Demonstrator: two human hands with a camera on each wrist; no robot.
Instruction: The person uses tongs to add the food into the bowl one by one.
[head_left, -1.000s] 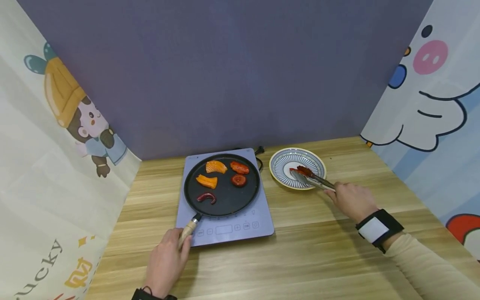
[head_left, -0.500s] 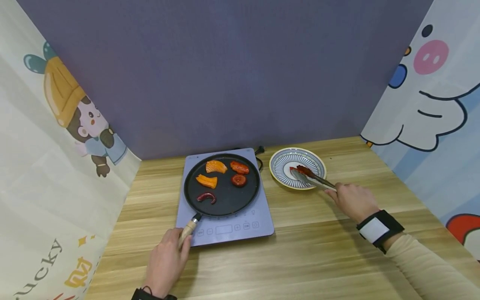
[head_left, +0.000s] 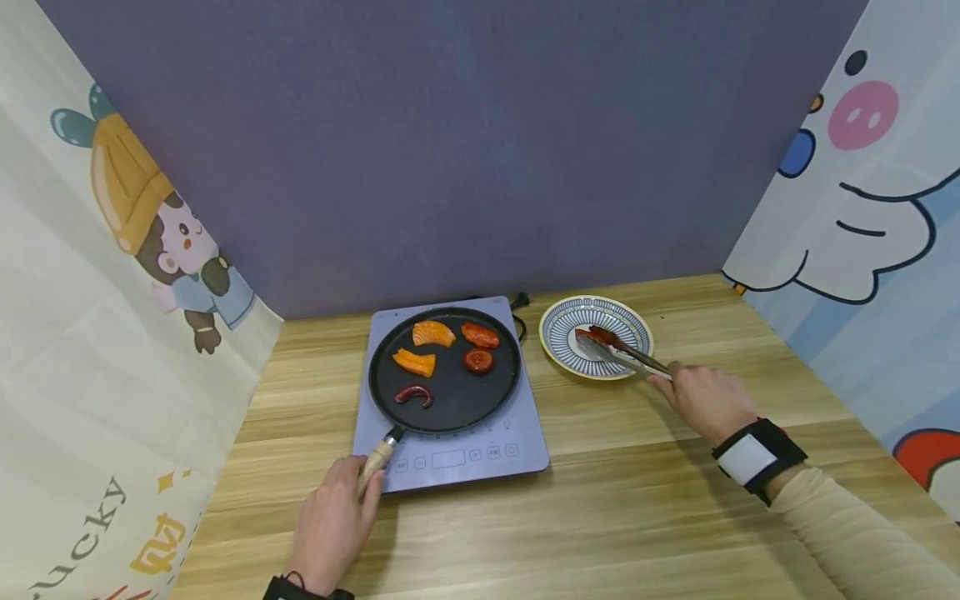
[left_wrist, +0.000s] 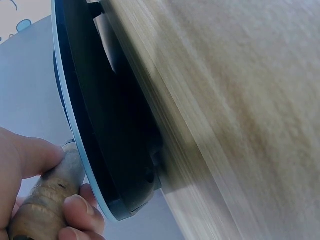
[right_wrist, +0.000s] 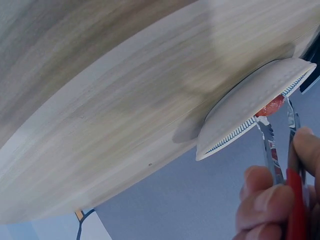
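Observation:
My left hand [head_left: 333, 521] grips the wooden handle [head_left: 377, 460] of a round black frying pan [head_left: 450, 404]; thumb and curled fingers wrap this handle [left_wrist: 47, 200] in the left wrist view. In the pan lie two orange, pale-striped pieces, an oblong red piece [head_left: 480, 335], a round dark-red slice [head_left: 477, 361] and a curled dark-red piece [head_left: 415, 395]. My right hand [head_left: 708, 402] holds metal tongs [head_left: 633, 360] with red on the handle. Their tips are at a reddish piece of food [right_wrist: 271, 106] in the patterned plate [head_left: 551, 346]; whether they clamp it is unclear.
Under the pan is a flat lavender induction cooker [head_left: 528, 458], its touch controls facing me. A black cord with a plug [head_left: 520, 300] lies behind it. The wooden table [head_left: 615, 517] ends at a grey-purple partition [head_left: 480, 150], with printed curtains on both sides.
The tongs' tips and the reddish piece at them have shifted slightly left on the plate. My left hand and the pan have stayed in place.

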